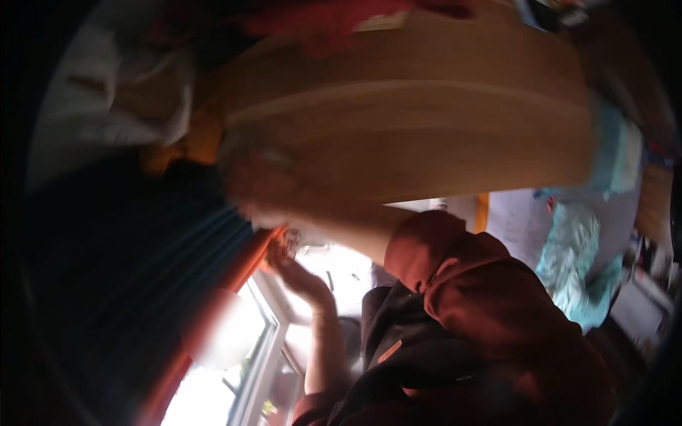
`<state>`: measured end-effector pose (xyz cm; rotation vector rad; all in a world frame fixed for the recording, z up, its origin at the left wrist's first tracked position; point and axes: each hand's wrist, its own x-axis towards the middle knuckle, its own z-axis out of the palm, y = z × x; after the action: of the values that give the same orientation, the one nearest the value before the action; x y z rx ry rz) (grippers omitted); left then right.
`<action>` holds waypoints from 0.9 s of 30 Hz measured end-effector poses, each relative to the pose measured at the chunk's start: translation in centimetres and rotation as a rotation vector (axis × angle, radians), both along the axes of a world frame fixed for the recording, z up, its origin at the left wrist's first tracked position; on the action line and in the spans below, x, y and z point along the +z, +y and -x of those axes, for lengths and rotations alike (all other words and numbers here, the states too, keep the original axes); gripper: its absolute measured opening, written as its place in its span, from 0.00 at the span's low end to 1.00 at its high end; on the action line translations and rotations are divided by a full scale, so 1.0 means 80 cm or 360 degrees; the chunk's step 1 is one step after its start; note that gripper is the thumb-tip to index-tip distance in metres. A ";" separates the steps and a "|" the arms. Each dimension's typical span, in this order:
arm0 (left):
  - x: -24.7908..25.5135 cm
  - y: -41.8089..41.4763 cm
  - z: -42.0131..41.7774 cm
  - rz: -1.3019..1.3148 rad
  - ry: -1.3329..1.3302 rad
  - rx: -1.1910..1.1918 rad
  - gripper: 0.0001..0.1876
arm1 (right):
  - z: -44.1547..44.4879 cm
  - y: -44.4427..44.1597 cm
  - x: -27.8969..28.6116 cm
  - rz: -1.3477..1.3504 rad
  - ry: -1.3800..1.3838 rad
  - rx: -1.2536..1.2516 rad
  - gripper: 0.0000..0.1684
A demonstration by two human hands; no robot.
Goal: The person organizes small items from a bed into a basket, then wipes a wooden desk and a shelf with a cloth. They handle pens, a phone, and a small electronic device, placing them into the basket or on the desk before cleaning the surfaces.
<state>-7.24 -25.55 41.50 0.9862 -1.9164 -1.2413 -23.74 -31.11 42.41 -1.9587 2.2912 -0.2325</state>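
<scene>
My right hand (261, 186), at the end of a bare forearm below a rolled-up dark red sleeve (479, 287), reaches across to the table's left end. It is strongly blurred, so its grip cannot be made out. A greyish, shiny shape (261, 152) lies against its far side, too smeared to name. Below it, my left hand (287, 271) is raised with the palm turned up. A small dark-speckled thing (291, 242) shows at its fingers; whether they hold it is unclear. The wooden tabletop (405, 117) spans the upper middle.
Dark blue folded fabric (133, 255) hangs at the left, with an orange-red strip (229, 287) along its edge. A bright window (266, 341) stands below. Red cloth (346, 21) lies at the tabletop's far side. Turquoise plastic (573, 261) and a white bag (154, 101) flank the table.
</scene>
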 end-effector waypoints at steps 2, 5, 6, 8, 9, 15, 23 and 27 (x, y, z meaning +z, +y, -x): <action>0.005 -0.012 -0.017 0.0244 -0.0222 0.0004 0.23 | -0.031 0.049 -0.028 0.0298 0.0048 -0.0011 0.26; 0.030 -0.015 -0.020 0.0607 -0.0397 -0.0113 0.24 | -0.058 0.167 -0.020 0.0508 -0.0185 -0.0437 0.26; 0.040 -0.004 -0.014 0.0623 -0.0340 -0.0221 0.24 | -0.060 0.217 -0.014 0.0486 -0.0276 -0.0631 0.27; 0.043 0.005 0.011 0.0745 -0.0271 -0.0494 0.23 | -0.034 0.309 0.009 0.0318 -0.0233 -0.0816 0.31; 0.033 0.008 0.025 0.0851 -0.0255 -0.0643 0.23 | -0.019 0.353 0.016 0.0275 -0.0100 -0.0937 0.31; 0.038 0.119 0.144 0.0882 0.0010 -0.1388 0.23 | 0.057 0.567 0.016 0.0252 0.0373 -0.1749 0.22; 0.003 0.279 0.273 0.1233 -0.0215 -0.1658 0.26 | 0.128 0.700 -0.030 0.0967 0.0662 -0.3143 0.23; -0.005 0.307 0.276 0.1609 -0.0575 -0.1414 0.27 | 0.118 0.661 -0.038 0.2189 0.0235 -0.3453 0.26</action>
<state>-29.33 -0.96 41.11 -0.2401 -2.9054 -0.2702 -33.18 21.76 39.37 1.7490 3.0864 -1.8617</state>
